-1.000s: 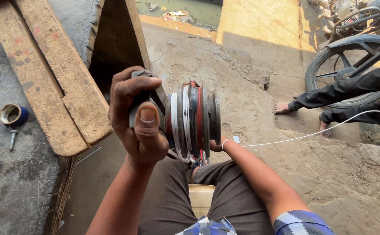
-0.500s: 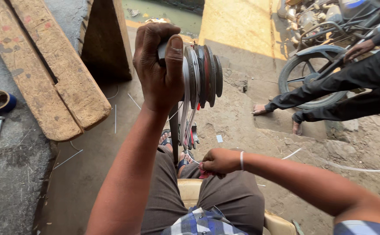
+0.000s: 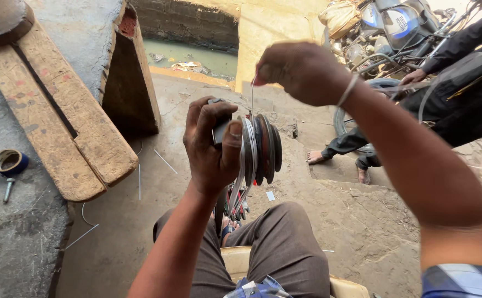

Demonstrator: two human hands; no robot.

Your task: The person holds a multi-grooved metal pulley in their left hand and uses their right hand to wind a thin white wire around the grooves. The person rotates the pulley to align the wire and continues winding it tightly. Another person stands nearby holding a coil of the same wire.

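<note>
My left hand [image 3: 210,146] grips a round metal part [image 3: 260,148] built of several stacked discs, dark with red and silver rims, held up in front of me. A thin pale wire [image 3: 240,176] loops around its grooves and hangs down toward my lap. My right hand [image 3: 301,70] is raised above the part, fingers pinched on the wire's upper end [image 3: 252,91]. A thin bangle sits on that wrist. My knees in brown trousers [image 3: 277,248] are below.
A thick wooden plank [image 3: 59,121] lies on a concrete block [image 3: 9,232] at left, with a blue tape roll [image 3: 9,163] and a bolt beside it. Another person's legs and bare foot [image 3: 318,157] are at right, near a motorbike [image 3: 384,33]. A drain with green water [image 3: 191,55] lies ahead.
My right hand rose from my lap to above the disc part, pulling the wire up. The left hand lowered the part slightly and stayed gripped.
</note>
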